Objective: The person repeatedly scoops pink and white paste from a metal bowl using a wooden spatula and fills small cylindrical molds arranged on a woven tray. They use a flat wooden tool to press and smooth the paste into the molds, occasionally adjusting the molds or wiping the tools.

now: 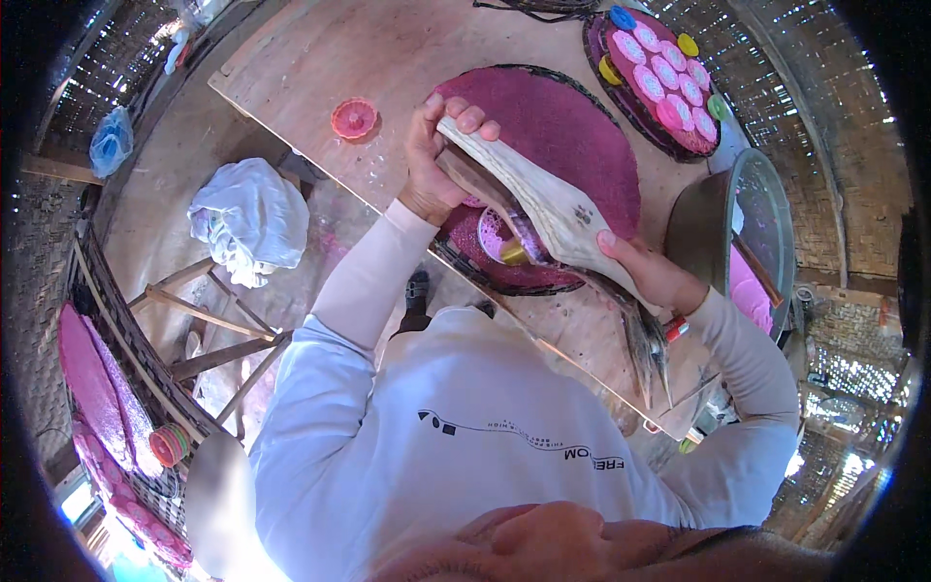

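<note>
My left hand (444, 155) grips the upper end of a long, pale, streaked piece (543, 199), wooden or fibrous, with a darker underside. My right hand (650, 267) holds its lower right end, where frayed dark strips (650, 359) hang down. Beneath it lies a purple round layer (572, 126) on a dark woven tray. A pink perforated item with a yellow band (499, 242) shows partly under the held piece; the rest is hidden. A small pink ridged dish (354, 118) sits on the wooden board (291, 68) to the left.
A tray of pink discs (659, 73) with colored rings lies back right. A large metal basin (703, 218) with pink material stands right. A white cloth bundle (247, 213) and wooden supports (204, 310) are left, beside trays of pink sheets (107, 378).
</note>
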Available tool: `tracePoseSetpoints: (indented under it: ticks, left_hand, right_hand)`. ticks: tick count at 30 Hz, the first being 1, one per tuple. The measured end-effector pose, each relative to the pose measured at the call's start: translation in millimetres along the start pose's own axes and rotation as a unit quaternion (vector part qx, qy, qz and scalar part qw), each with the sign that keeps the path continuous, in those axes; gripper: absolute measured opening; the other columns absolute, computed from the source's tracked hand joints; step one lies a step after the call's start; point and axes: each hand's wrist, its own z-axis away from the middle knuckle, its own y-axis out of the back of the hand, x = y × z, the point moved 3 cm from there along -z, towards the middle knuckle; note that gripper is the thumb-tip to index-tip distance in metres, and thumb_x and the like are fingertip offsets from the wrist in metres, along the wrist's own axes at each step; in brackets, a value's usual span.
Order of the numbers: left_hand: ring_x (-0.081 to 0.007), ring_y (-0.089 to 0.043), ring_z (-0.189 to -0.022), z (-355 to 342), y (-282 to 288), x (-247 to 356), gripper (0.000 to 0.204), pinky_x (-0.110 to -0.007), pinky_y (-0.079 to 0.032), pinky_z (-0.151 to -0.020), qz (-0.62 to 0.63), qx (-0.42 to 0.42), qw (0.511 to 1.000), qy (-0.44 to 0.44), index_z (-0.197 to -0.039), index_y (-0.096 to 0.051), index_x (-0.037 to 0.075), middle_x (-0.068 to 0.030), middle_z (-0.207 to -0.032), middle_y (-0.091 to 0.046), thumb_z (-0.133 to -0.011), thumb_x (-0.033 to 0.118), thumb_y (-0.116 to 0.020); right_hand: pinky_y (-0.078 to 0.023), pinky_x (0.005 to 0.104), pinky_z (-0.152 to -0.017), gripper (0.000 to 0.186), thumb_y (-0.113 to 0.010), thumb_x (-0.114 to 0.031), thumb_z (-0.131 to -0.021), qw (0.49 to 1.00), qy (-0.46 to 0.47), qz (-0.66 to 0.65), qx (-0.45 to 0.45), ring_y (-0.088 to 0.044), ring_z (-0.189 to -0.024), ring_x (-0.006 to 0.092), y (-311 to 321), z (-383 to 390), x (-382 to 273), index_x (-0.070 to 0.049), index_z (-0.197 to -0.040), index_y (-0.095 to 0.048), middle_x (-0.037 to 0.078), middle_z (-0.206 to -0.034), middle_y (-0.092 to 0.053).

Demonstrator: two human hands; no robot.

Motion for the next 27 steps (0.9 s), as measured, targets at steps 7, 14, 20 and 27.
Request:
tracePoseSetpoints:
  ticks: [7, 14, 20, 27]
  left_hand:
    - [-0.0217, -0.048, -0.072, -11, 2, -11, 0.025, -0.035, -0.042, -0.069, 0.008, 0.008, 1.000, -0.008, -0.070, -0.046, 0.016, 0.0019, -0.064, -0.045, -0.087, 0.034, -0.049]
    - [-0.0142, -0.049, -0.065, -15, -1, 15, 0.022, -0.040, -0.039, -0.079, -0.059, -0.077, 0.995, -0.028, -0.070, -0.045, 0.020, 0.0076, -0.062, -0.048, -0.089, 0.033, -0.045]
    - [-0.0139, -0.048, -0.066, 3, -6, 33, 0.020, -0.039, -0.039, -0.078, -0.090, -0.025, 0.995, -0.038, -0.071, -0.044, 0.020, 0.0076, -0.063, -0.045, -0.087, 0.032, -0.047]
    - [-0.0247, -0.051, -0.089, 13, 5, 11, 0.042, -0.039, -0.042, -0.081, -0.005, -0.017, 1.000, 0.025, -0.100, -0.049, 0.011, -0.0045, -0.084, -0.054, -0.086, 0.050, -0.044]
  right_hand:
    - [-0.041, 0.0271, -0.045, 0.065, -0.044, -0.063, -0.083, 0.988, -0.018, 0.138, 0.068, -0.052, -0.047, 0.0117, 24, 8, -7, -0.002, -0.074, -0.065, 0.004, -0.056, -0.055]
    - [-0.042, 0.0307, -0.046, 0.075, -0.049, -0.070, -0.074, 0.976, 0.044, 0.177, 0.121, -0.054, -0.047, 0.0156, 14, -11, -13, 0.002, -0.072, -0.065, 0.008, -0.053, -0.055]
    - [-0.043, 0.0336, -0.049, 0.081, -0.046, -0.075, -0.071, 0.972, 0.013, 0.213, 0.101, -0.055, -0.049, 0.0186, -2, -21, -16, 0.004, -0.070, -0.064, 0.010, -0.052, -0.054]
    - [-0.042, 0.0317, -0.048, 0.074, -0.045, -0.067, -0.079, 0.988, 0.020, 0.135, 0.075, -0.055, -0.049, 0.0164, 4, -4, 2, 0.004, -0.070, -0.063, 0.008, -0.056, -0.056]
